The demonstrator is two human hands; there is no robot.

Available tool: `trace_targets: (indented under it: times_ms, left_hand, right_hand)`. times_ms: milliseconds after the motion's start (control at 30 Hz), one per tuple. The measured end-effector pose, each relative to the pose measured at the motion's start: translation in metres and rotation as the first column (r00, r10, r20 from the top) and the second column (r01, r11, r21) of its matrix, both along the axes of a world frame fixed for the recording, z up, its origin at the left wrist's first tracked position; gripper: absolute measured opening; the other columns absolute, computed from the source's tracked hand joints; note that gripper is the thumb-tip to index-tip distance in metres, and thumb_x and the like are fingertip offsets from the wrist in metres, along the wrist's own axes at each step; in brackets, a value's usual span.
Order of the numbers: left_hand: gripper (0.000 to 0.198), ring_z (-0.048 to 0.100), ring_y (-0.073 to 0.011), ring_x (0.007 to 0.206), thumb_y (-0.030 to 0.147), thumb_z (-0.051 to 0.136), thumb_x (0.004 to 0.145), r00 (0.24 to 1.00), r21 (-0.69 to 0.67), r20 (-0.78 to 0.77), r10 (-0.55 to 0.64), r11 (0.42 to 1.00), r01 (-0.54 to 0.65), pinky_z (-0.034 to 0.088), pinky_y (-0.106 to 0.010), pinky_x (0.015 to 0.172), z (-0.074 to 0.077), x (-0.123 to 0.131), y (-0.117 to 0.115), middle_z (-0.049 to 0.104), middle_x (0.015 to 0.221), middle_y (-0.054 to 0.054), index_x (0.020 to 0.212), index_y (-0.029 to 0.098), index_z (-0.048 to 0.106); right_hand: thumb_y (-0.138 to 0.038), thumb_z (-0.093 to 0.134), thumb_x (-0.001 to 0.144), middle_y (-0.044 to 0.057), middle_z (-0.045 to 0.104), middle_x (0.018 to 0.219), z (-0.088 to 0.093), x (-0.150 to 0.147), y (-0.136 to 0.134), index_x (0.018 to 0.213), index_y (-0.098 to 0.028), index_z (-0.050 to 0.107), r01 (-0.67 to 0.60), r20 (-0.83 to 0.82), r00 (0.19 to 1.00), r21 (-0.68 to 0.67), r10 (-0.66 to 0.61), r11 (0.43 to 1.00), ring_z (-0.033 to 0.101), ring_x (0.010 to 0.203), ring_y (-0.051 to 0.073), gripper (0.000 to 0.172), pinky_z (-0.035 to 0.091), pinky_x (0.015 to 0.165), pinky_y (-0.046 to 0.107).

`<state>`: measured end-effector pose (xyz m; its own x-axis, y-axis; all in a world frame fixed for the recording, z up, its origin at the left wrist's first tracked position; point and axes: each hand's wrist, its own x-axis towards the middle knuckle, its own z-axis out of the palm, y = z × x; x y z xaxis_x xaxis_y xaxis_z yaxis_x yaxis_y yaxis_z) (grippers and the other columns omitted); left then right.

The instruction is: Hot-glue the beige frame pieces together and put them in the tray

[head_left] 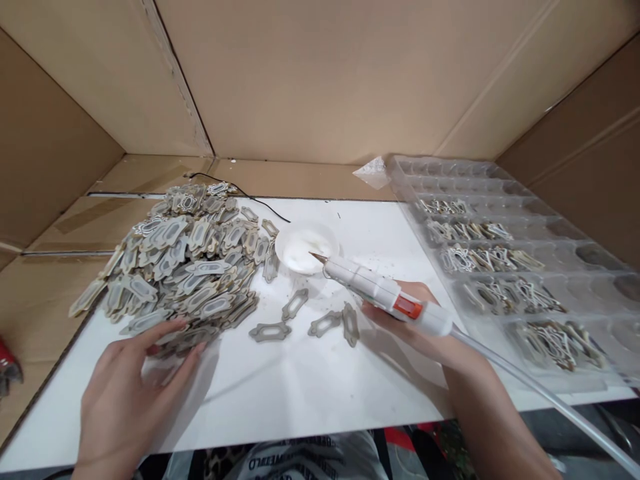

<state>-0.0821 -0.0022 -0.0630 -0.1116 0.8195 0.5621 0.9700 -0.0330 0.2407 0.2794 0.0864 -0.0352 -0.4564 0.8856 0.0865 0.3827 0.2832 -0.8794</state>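
Note:
My right hand (pixel 410 320) holds a white pen-shaped tool (pixel 370 283) with a pointed metal tip, an orange-red window and a translucent tube trailing from its back end. The tip points left, over a small white dish (pixel 305 247) with white stuff in it. My left hand (pixel 135 380) is at the near edge of a heap of grey, open-centred frame-shaped pieces (pixel 200 247). Its thumb and fingers are closed about some frame-shaped pieces (pixel 187 339) there. Several loose pieces (pixel 325 323) lie between the hands on the white board (pixel 300 393).
At the right stands a clear plastic tray (pixel 575 260) with rows of compartments, several holding bunches of similar pieces. Cardboard walls (pixel 325 80) enclose the back and sides. A thin black wire (pixel 250 197) runs behind the heap toward the dish. Something red (pixel 7 360) lies far left.

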Motion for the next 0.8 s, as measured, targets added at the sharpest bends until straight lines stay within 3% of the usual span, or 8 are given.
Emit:
trace_targets:
  times_ms: [67, 133, 200, 333, 400, 567, 700, 800]
  left_hand:
    - [0.025, 0.063, -0.0226, 0.067, 0.043, 0.072, 0.084, 0.992, 0.022, 0.032, -0.124, 0.992, 0.124, 0.052, -0.036, 0.059, -0.001, 0.012, 0.003, 0.071, 0.081, 0.003, 0.105, 0.033, 0.066]
    - [0.02, 0.065, -0.0216, 0.067, 0.038, 0.07, 0.085, 0.947, 0.015, 0.061, -0.315, 0.949, 0.315, 0.053, -0.034, 0.056, -0.003, 0.026, 0.009, 0.074, 0.084, 0.002, 0.104, 0.032, 0.066]
    - [0.019, 0.067, -0.021, 0.068, 0.035, 0.065, 0.088, 0.902, -0.056, 0.079, -0.425, 0.901, 0.429, 0.053, -0.031, 0.054, -0.005, 0.04, 0.016, 0.073, 0.081, 0.001, 0.106, 0.03, 0.066]
    - [0.02, 0.069, -0.02, 0.061, 0.028, 0.053, 0.091, 0.914, -0.3, 0.041, -0.403, 0.868, 0.396, 0.049, -0.028, 0.05, -0.006, 0.06, 0.025, 0.073, 0.077, 0.0, 0.106, 0.026, 0.065]
    - [0.017, 0.068, -0.0202, 0.057, 0.023, 0.051, 0.09, 0.913, -0.339, -0.012, -0.409, 0.86, 0.381, 0.045, -0.028, 0.047, -0.004, 0.065, 0.027, 0.073, 0.074, 0.0, 0.1, 0.025, 0.065]
    - [0.015, 0.069, -0.0209, 0.069, 0.023, 0.055, 0.091, 0.895, -0.094, -0.083, -0.439, 0.897, 0.431, 0.051, -0.03, 0.059, 0.023, 0.079, 0.044, 0.073, 0.08, -0.002, 0.105, 0.022, 0.061]
    - [0.026, 0.071, -0.0225, 0.082, 0.022, 0.064, 0.09, 0.881, 0.108, -0.155, -0.447, 0.879, 0.464, 0.054, -0.031, 0.069, 0.049, 0.085, 0.071, 0.076, 0.088, -0.004, 0.115, 0.021, 0.059]
    - [0.021, 0.074, -0.0198, 0.088, 0.022, 0.065, 0.09, 0.875, 0.162, -0.169, -0.455, 0.862, 0.48, 0.056, -0.028, 0.073, 0.054, 0.085, 0.086, 0.077, 0.099, -0.004, 0.111, 0.019, 0.06]
  right_hand:
    - [-0.02, 0.064, 0.09, -0.003, 0.062, 0.062, 0.001, 0.0, -0.001, 0.067, -0.022, 0.062, -0.003, -0.004, 1.0, -0.024, 0.003, 1.0, 0.051, 0.052, 0.011, 0.023, 0.038, 0.049, 0.024]
    - [-0.018, 0.064, 0.089, -0.003, 0.063, 0.063, 0.002, -0.001, -0.001, 0.068, -0.021, 0.062, 0.003, -0.001, 1.0, -0.035, -0.003, 0.999, 0.052, 0.053, 0.01, 0.021, 0.037, 0.05, 0.024]
    - [-0.018, 0.063, 0.088, -0.003, 0.062, 0.063, 0.003, -0.001, -0.002, 0.068, -0.02, 0.061, 0.01, 0.017, 1.0, -0.036, -0.009, 0.999, 0.052, 0.054, 0.01, 0.02, 0.036, 0.051, 0.023]
    - [-0.024, 0.062, 0.089, -0.003, 0.06, 0.061, 0.007, -0.002, -0.001, 0.067, -0.02, 0.059, 0.022, 0.05, 0.999, -0.01, -0.022, 1.0, 0.051, 0.054, 0.01, 0.022, 0.036, 0.05, 0.024]
    - [-0.026, 0.061, 0.089, -0.003, 0.06, 0.061, 0.007, -0.002, 0.0, 0.067, -0.021, 0.057, 0.029, 0.055, 0.998, 0.008, -0.029, 1.0, 0.052, 0.054, 0.011, 0.024, 0.037, 0.051, 0.024]
    - [-0.03, 0.063, 0.088, -0.003, 0.052, 0.058, 0.005, -0.003, 0.001, 0.065, -0.023, 0.052, 0.04, 0.011, 0.999, 0.068, -0.041, 0.997, 0.047, 0.051, 0.012, 0.026, 0.037, 0.048, 0.025]
    - [-0.032, 0.064, 0.087, -0.003, 0.047, 0.057, 0.005, -0.005, -0.001, 0.064, -0.024, 0.049, 0.09, -0.021, 0.996, 0.093, -0.089, 0.992, 0.045, 0.05, 0.013, 0.029, 0.035, 0.046, 0.025]
    - [-0.026, 0.063, 0.086, -0.003, 0.049, 0.058, 0.008, -0.007, -0.004, 0.064, -0.023, 0.05, 0.065, -0.041, 0.997, 0.091, -0.061, 0.994, 0.044, 0.05, 0.012, 0.026, 0.034, 0.046, 0.025]
